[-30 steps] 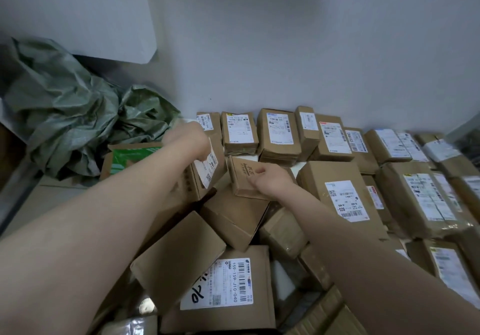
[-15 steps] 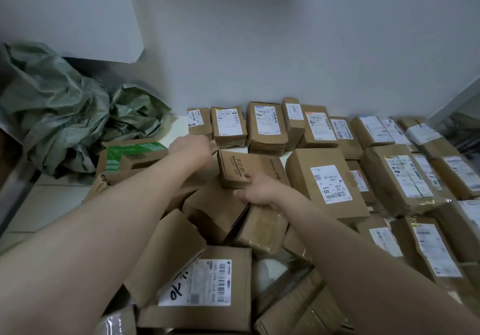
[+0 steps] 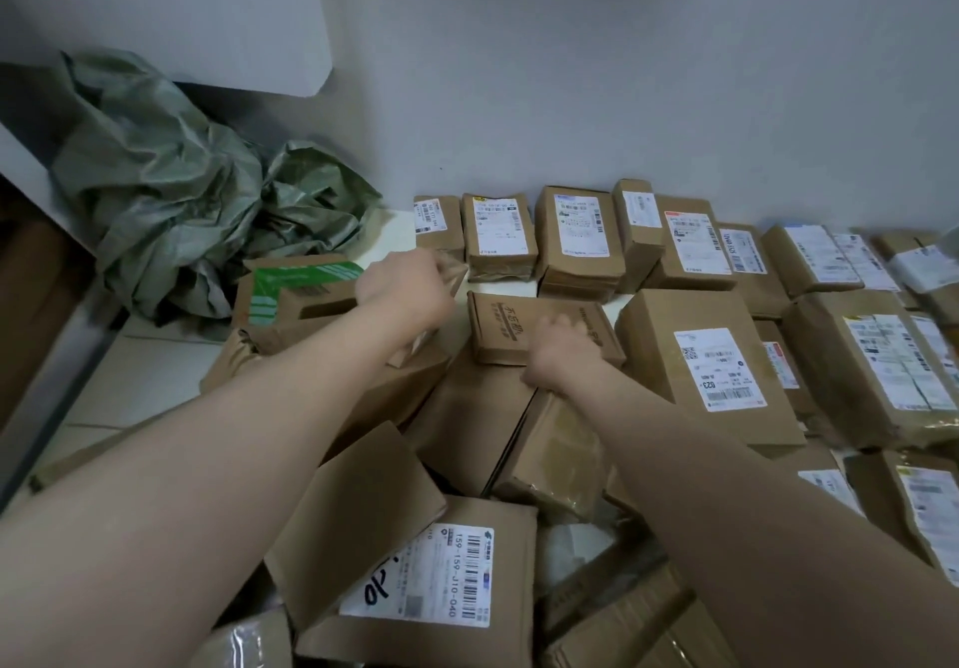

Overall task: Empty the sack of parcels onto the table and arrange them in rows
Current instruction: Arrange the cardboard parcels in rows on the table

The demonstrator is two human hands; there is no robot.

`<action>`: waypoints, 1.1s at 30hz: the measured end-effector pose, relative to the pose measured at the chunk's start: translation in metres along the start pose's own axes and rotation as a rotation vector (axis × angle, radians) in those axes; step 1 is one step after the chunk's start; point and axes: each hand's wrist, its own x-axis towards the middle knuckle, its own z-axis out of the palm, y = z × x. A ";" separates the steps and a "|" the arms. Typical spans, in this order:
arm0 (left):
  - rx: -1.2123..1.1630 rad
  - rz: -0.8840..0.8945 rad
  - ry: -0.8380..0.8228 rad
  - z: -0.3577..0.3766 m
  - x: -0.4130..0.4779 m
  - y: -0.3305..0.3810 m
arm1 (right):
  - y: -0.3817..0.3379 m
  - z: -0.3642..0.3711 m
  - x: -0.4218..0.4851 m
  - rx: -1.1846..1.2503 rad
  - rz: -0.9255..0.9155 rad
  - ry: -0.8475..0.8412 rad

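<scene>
Brown cardboard parcels cover the white table [image 3: 155, 377]. A tidy row of labelled parcels [image 3: 578, 237] stands along the back wall, and a loose pile [image 3: 467, 418] lies in front of me. My left hand [image 3: 405, 288] grips a brown parcel [image 3: 452, 271] at the left end of the back row; most of that parcel is hidden by the hand. My right hand [image 3: 563, 351] holds the near edge of a small printed box [image 3: 511, 325] lying just in front of the row. The crumpled green sack [image 3: 171, 190] sits at the back left.
A green-and-white carton [image 3: 290, 286] lies left of my left hand. Larger labelled parcels [image 3: 711, 361] fill the right side. A box with a handwritten white label [image 3: 446, 579] lies near me. A white wall [image 3: 571, 71] closes the back.
The label on the parcel in my left hand has turned out of sight. The printed box under my right hand has settled lower and flatter in front of the back row.
</scene>
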 end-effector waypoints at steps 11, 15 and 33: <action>-0.041 0.002 0.165 0.022 0.013 0.003 | 0.012 0.006 0.044 -0.254 -0.171 0.121; -0.029 -0.032 0.158 0.020 0.018 0.012 | 0.017 -0.008 0.034 -0.187 -0.283 0.267; -0.219 -0.170 0.238 0.018 0.007 0.015 | 0.094 -0.015 0.028 0.568 0.168 0.113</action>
